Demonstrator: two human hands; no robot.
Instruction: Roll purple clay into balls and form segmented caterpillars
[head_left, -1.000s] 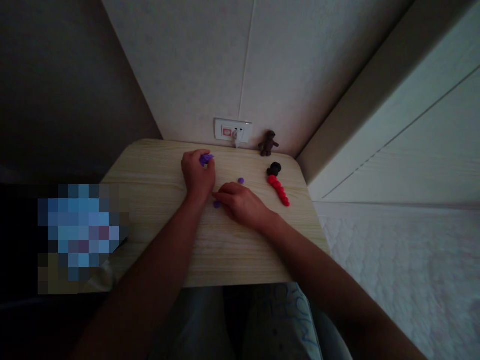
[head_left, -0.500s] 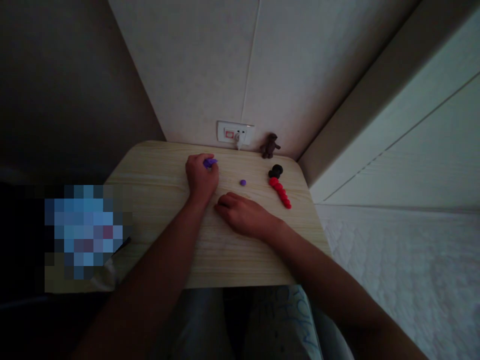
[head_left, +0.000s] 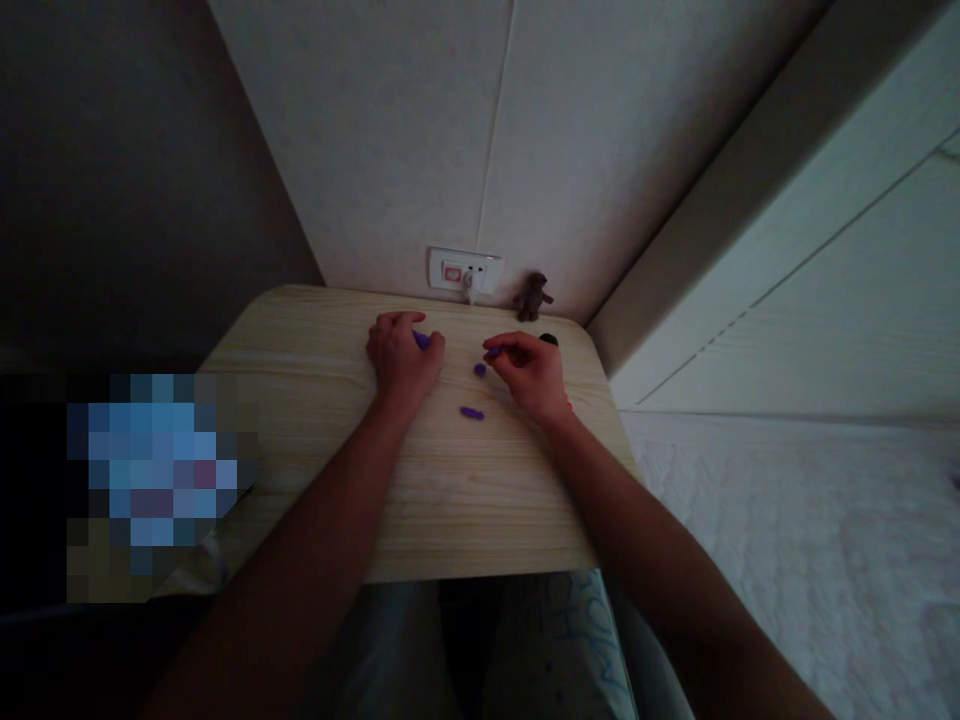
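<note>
On the wooden table, my left hand [head_left: 403, 355] is curled around a lump of purple modelling clay [head_left: 422, 340], which mostly hides behind the fingers. My right hand [head_left: 531, 372] pinches a small bit of purple clay [head_left: 493, 352] between thumb and fingertips. Just below that pinch lies a purple clay ball [head_left: 480, 370], apart from the fingers. Closer to me rests a short purple clay roll [head_left: 472, 412]. Behind my right hand peeks the top of a black clay piece [head_left: 550, 340]. The red beaded strip is almost wholly covered by that hand.
At the table's [head_left: 465, 500] back edge a small brown bear figure [head_left: 534, 297] stands against the wall. A wall socket [head_left: 465, 270] with a plug in it is to its left. Past the table's right side are a pale panel and a white quilted surface [head_left: 750, 520].
My right hand has moved up and right, now pinching purple clay and covering the red strip. The purple roll shows on the table where that hand was. My left hand stays nearly in place.
</note>
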